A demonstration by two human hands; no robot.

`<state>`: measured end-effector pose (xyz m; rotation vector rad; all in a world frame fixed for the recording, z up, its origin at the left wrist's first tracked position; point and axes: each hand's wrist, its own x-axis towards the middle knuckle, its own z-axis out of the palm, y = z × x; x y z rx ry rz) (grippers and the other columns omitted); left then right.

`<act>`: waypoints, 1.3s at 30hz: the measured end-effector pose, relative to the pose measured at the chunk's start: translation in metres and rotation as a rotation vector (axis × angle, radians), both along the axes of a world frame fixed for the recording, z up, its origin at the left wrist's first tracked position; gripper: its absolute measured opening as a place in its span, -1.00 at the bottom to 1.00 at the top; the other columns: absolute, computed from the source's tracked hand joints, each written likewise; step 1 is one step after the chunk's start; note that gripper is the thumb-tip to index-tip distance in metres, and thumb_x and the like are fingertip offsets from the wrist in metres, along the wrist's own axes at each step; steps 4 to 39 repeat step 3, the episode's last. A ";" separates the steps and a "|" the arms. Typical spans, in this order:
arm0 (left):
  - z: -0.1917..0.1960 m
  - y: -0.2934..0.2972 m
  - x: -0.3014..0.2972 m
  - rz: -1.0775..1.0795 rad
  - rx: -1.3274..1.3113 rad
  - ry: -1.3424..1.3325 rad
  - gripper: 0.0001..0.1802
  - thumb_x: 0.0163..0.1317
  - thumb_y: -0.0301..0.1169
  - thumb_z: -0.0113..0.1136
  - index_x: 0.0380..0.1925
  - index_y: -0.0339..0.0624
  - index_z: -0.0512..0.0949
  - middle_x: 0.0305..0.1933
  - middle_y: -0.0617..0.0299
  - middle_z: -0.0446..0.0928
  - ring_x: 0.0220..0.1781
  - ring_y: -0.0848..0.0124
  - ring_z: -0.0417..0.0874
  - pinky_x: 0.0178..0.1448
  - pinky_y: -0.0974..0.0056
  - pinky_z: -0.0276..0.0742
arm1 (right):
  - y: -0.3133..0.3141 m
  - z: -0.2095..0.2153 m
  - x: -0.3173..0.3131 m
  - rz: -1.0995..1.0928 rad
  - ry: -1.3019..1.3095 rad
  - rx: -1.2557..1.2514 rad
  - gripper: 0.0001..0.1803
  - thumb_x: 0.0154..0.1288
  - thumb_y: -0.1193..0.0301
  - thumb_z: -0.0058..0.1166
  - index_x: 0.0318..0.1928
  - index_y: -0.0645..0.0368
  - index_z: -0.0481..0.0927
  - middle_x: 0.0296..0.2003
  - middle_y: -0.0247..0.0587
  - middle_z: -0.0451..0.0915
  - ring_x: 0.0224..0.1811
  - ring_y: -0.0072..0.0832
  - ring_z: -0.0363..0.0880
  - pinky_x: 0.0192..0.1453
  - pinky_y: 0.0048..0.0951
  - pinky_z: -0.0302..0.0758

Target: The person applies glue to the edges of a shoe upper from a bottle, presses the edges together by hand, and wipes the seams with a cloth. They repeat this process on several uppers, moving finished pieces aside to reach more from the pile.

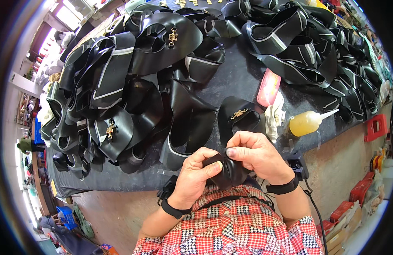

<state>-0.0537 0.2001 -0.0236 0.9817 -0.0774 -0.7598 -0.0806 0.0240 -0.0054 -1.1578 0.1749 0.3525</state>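
Observation:
Close to my body, a black leather shoe upper (231, 175) is pinched between both my hands. My left hand (197, 173) is closed on its left edge, the thumb pressed over the leather. On the other side my right hand (261, 156) is closed too, thumb and forefinger together at the upper's top edge. Just beyond my fingers, black leather with a gold metal ornament (239, 114) curves up from the table; whether it joins the held piece is hidden. To its left stands another curved black upper (192, 117), with a pale strip along its lower edge.
Heaps of black uppers with pale strips lie at the left (115, 85) and far right (298, 46) of the dark-covered table (120, 183). Right of my hands are a pink case (269, 88), a white cloth (274, 117) and a yellow-filled squeeze bottle (305, 123). A red stool (375, 128) stands beyond the right edge.

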 end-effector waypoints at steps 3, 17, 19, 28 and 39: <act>-0.018 0.003 -0.002 0.109 -0.051 0.021 -0.85 0.08 -0.53 0.14 -0.31 -0.19 0.46 -0.33 0.34 0.49 -0.28 0.60 0.47 -0.11 0.46 0.39 | 0.013 -0.008 0.005 -0.096 0.131 0.142 -0.89 0.14 0.43 0.04 -0.37 0.23 0.49 -0.62 -0.52 0.38 -0.70 -0.84 0.16 -0.67 -0.77 0.06; -0.018 0.003 -0.002 0.109 -0.051 0.021 -0.85 0.08 -0.53 0.14 -0.31 -0.19 0.46 -0.33 0.34 0.49 -0.28 0.60 0.47 -0.11 0.46 0.39 | 0.013 -0.008 0.005 -0.096 0.131 0.142 -0.89 0.14 0.43 0.04 -0.37 0.23 0.49 -0.62 -0.52 0.38 -0.70 -0.84 0.16 -0.67 -0.77 0.06; -0.018 0.003 -0.002 0.109 -0.051 0.021 -0.85 0.08 -0.53 0.14 -0.31 -0.19 0.46 -0.33 0.34 0.49 -0.28 0.60 0.47 -0.11 0.46 0.39 | 0.013 -0.008 0.005 -0.096 0.131 0.142 -0.89 0.14 0.43 0.04 -0.37 0.23 0.49 -0.62 -0.52 0.38 -0.70 -0.84 0.16 -0.67 -0.77 0.06; -0.018 0.003 -0.002 0.109 -0.051 0.021 -0.85 0.08 -0.53 0.14 -0.31 -0.19 0.46 -0.33 0.34 0.49 -0.28 0.60 0.47 -0.11 0.46 0.39 | 0.013 -0.008 0.005 -0.096 0.131 0.142 -0.89 0.14 0.43 0.04 -0.37 0.23 0.49 -0.62 -0.52 0.38 -0.70 -0.84 0.16 -0.67 -0.77 0.06; -0.018 0.003 -0.002 0.109 -0.051 0.021 -0.85 0.08 -0.53 0.14 -0.31 -0.19 0.46 -0.33 0.34 0.49 -0.28 0.60 0.47 -0.11 0.46 0.39 | 0.013 -0.008 0.005 -0.096 0.131 0.142 -0.89 0.14 0.43 0.04 -0.37 0.23 0.49 -0.62 -0.52 0.38 -0.70 -0.84 0.16 -0.67 -0.77 0.06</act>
